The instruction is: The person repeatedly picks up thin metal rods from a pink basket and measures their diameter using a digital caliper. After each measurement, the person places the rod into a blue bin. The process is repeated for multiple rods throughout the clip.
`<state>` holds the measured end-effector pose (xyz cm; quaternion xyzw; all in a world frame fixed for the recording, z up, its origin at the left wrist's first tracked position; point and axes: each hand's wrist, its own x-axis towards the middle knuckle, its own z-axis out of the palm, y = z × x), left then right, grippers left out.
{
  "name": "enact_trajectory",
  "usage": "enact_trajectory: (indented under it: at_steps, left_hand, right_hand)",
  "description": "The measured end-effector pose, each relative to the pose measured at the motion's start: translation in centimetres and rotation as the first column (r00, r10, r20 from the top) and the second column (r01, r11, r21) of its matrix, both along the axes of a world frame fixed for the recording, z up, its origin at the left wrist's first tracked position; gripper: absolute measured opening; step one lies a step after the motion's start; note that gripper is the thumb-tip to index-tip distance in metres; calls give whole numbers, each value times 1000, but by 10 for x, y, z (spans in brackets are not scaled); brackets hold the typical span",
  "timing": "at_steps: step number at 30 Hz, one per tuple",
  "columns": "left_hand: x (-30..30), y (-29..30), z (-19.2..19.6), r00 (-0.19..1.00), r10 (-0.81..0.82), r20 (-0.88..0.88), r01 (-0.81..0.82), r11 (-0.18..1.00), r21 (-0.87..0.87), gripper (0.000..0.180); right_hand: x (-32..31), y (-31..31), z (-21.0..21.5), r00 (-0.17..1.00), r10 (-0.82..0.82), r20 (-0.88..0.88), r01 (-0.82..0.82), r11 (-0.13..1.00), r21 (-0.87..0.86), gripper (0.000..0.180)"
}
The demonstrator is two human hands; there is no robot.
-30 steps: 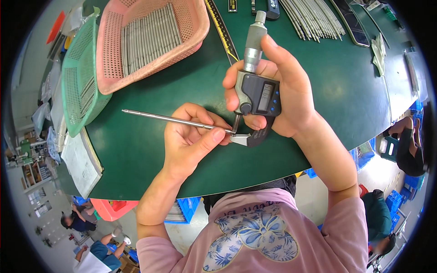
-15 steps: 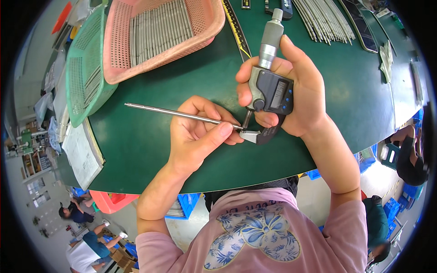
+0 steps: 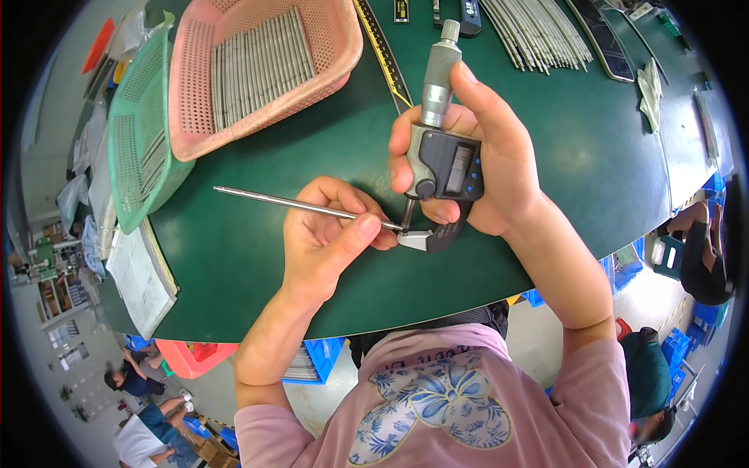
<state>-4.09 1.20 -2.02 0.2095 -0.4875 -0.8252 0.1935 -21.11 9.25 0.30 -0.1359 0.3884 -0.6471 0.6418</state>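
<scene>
A thin silver metal rod [image 3: 296, 204] is pinched between the thumb and fingers of my left hand [image 3: 328, 234]. Its right end sits at the jaws of a digital micrometer [image 3: 441, 160]; whether the jaws touch it is too small to tell. My right hand [image 3: 499, 148] wraps round the micrometer's body, thumb raised along the grey barrel. The display faces up, and the silver anvil end of the frame points down towards my left fingertips. The rod's free end reaches out to the left over the green table [image 3: 242, 273].
A pink basket [image 3: 191, 93] holds many similar rods; a green basket [image 3: 125, 156] stands left of it. More rods [image 3: 534, 31] lie at the back right, beside a phone [image 3: 601, 39] and a white cloth [image 3: 649, 93]. A black-and-yellow ruler [image 3: 382, 54] and papers [image 3: 140, 281] lie on the table.
The micrometer and both hands appear shifted slightly left, as do the baskets and other table items. The rod stays pinched with its end at the jaws.
</scene>
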Motion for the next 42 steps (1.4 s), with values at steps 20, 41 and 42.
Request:
enact_trajectory:
  at_steps: [20, 41, 42]
  left_hand:
    - [1, -4, -1, 989, -89, -121, 87, 996, -27, 19]
    - [1, -5, 1, 997, -63, -47, 61, 997, -49, 17]
    - [2, -6, 2, 998, -50, -44, 48, 998, -48, 17]
  right_hand:
    - [-2, 0, -2, 996, 19, 90, -21, 999, 26, 64]
    - [1, -1, 0, 999, 25, 35, -26, 1000, 18, 67]
    - [2, -2, -1, 998, 25, 56, -26, 1000, 15, 68]
